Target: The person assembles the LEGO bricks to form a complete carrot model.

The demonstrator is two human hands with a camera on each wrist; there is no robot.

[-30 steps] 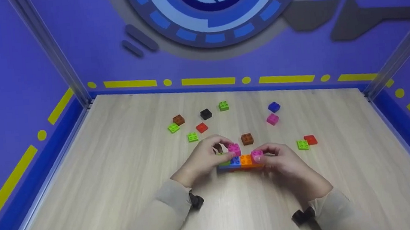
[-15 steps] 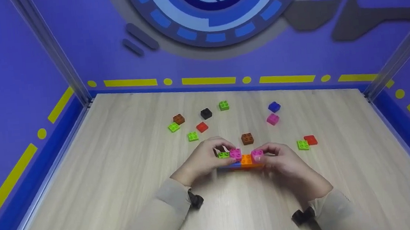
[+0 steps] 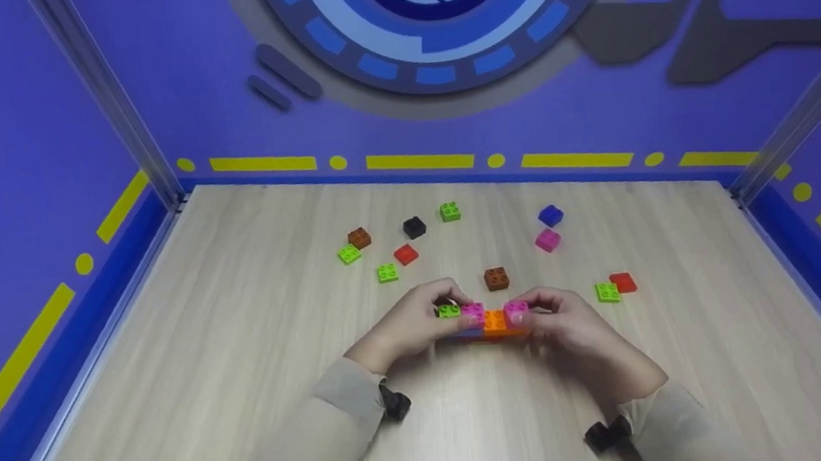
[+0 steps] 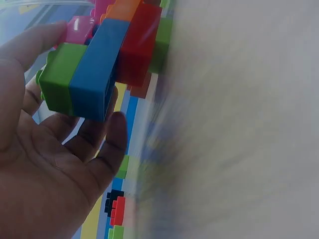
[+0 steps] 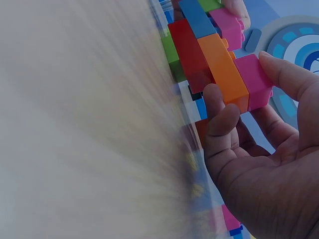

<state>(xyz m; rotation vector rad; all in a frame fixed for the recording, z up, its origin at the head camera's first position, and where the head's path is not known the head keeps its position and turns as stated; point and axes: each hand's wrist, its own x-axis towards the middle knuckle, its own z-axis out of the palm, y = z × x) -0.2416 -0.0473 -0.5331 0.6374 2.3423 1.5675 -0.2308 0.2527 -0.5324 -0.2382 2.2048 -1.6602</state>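
Left fingers [image 4: 42, 41] have lowered one pink brick [image 4: 78, 30] over the blue brick [image 4: 98, 62].

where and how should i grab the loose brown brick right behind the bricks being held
Probably best pinched by its left and right sides, coming from above: the brown brick is boxy, studs up, with no other brick touching it, while the joined bricks, gripped by the left hand and right hand, crowd its near side.

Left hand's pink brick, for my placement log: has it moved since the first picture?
Yes: in the head view, the pink brick went down, farther from the nearest brown brick.
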